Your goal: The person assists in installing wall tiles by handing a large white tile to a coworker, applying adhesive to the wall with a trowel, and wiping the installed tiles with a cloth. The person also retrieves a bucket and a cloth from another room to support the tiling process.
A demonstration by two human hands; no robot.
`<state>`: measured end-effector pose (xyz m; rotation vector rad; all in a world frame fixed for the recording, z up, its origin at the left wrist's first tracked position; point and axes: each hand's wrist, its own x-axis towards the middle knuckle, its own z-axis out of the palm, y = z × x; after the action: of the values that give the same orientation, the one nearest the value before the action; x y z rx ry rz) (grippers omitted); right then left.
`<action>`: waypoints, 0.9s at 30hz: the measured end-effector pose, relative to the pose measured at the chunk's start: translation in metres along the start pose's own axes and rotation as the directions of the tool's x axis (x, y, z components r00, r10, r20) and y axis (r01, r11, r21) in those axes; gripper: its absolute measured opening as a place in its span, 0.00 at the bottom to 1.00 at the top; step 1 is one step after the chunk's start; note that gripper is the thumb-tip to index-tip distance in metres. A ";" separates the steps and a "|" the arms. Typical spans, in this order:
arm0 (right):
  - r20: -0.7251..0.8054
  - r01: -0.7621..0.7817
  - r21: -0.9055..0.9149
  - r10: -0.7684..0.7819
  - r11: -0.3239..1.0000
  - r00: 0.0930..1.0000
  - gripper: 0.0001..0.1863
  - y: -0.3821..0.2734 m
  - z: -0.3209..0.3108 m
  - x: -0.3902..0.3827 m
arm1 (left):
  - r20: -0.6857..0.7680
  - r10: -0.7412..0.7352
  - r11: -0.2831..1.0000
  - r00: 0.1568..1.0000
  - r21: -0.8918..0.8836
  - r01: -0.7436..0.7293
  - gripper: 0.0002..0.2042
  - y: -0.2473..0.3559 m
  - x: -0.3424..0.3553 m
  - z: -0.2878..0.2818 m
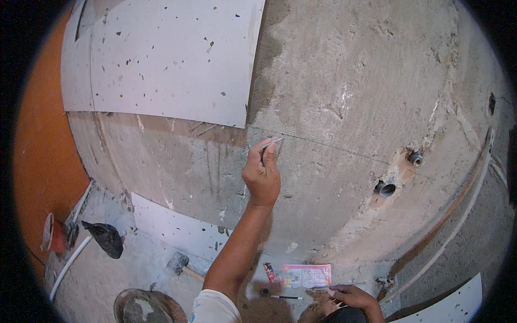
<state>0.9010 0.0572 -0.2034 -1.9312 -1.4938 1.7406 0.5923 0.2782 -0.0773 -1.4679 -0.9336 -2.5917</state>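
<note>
My left hand is raised to the rough concrete wall, pinching a thin, light-coloured stick beside a faint horizontal line, just below the corner of a white speckled panel on the wall. Down at the lower right, my right hand grips a thin grey object, too small to identify. Near it lie a pink-edged printed sheet, a small dark packet and a black-and-white marker.
Two pipe openings pierce the right wall. An orange wall stands left. A red container, black plastic piece, white pipe, mallet and round mortar-stained pan lie below. More speckled panels rest low.
</note>
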 end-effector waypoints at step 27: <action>-0.263 -0.015 0.447 0.148 0.894 0.953 0.19 0.208 0.017 0.038 | 0.123 0.302 0.890 0.945 0.320 -0.326 0.07 -0.008 0.007 -0.003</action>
<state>0.9966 -0.0263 -0.3730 -1.9149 -0.8376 1.5643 0.5833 0.2851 -0.0768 -1.4774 -0.9889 -2.0465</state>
